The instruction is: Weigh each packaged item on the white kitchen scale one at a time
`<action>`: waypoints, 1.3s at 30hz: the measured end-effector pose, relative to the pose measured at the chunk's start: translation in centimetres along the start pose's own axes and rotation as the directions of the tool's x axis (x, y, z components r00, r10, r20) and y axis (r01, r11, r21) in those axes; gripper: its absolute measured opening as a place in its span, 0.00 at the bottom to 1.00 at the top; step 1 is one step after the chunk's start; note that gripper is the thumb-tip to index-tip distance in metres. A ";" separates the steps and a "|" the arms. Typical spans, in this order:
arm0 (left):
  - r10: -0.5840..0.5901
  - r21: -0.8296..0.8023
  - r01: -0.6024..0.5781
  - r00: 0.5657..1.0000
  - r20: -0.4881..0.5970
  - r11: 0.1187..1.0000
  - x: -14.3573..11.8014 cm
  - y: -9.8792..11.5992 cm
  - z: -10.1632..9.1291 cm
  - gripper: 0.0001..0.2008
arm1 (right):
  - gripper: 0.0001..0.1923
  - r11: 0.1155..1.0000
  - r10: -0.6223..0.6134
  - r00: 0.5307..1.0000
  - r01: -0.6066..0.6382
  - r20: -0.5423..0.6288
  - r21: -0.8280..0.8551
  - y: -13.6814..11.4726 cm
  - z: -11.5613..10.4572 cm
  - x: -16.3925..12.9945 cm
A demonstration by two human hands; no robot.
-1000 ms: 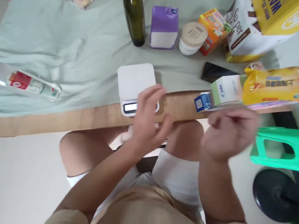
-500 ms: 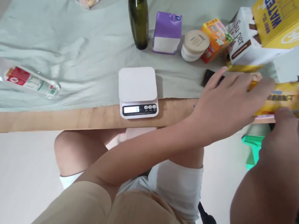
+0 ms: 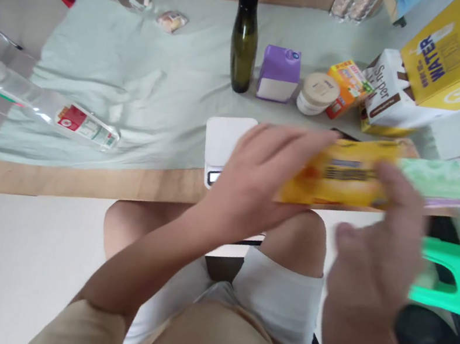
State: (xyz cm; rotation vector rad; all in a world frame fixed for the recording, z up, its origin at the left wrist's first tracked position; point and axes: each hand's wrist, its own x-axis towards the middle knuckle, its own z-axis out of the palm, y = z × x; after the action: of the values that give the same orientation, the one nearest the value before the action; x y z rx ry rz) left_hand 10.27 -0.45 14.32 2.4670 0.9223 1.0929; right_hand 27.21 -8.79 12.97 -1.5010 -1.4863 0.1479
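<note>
Yellow packet (image 3: 341, 171) gripped in the left hand (image 3: 255, 182) above the white scale (image 3: 224, 138); right hand (image 3: 380, 252) blurred, fingers loosely spread, holding nothing

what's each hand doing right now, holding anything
Left hand: closed on the yellow packet, above the scale.
Right hand: blurred, at the packet; grip cannot be told.

Left hand (image 3: 261, 183) grips the yellow snack packet (image 3: 341, 171), held just above the white kitchen scale (image 3: 224, 141); right hand (image 3: 376, 251), blurred, touches the packet's near edge. At 12 o'clock of the scale stands a dark green bottle (image 3: 243, 38).
</note>
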 end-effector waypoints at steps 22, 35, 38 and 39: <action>-0.579 0.093 0.572 0.810 0.094 0.815 -6.2 -13.5 1.6 0.35 | 0.24 0.972 0.232 0.933 -0.229 0.276 -0.041 4.1 16.1 0.7; -0.825 -0.220 0.795 0.549 -0.133 0.565 -10.9 -11.6 -1.4 0.20 | 0.13 0.841 0.443 0.871 -0.486 0.210 0.239 8.1 13.1 -1.7; -0.822 -0.221 0.792 0.554 -0.128 0.569 -10.5 -11.9 -1.0 0.19 | 0.12 0.845 0.446 0.868 -0.489 0.220 0.218 7.6 13.3 -1.6; -0.820 -0.221 0.790 0.556 -0.132 0.571 -10.5 -12.0 -0.9 0.19 | 0.12 0.845 0.448 0.866 -0.491 0.222 0.212 7.5 13.3 -1.6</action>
State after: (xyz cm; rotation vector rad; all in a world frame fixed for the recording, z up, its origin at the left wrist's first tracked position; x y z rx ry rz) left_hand -0.96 1.70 3.21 1.4548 1.7406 1.0069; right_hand 23.06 -1.28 0.25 -1.6354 -1.1341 0.7542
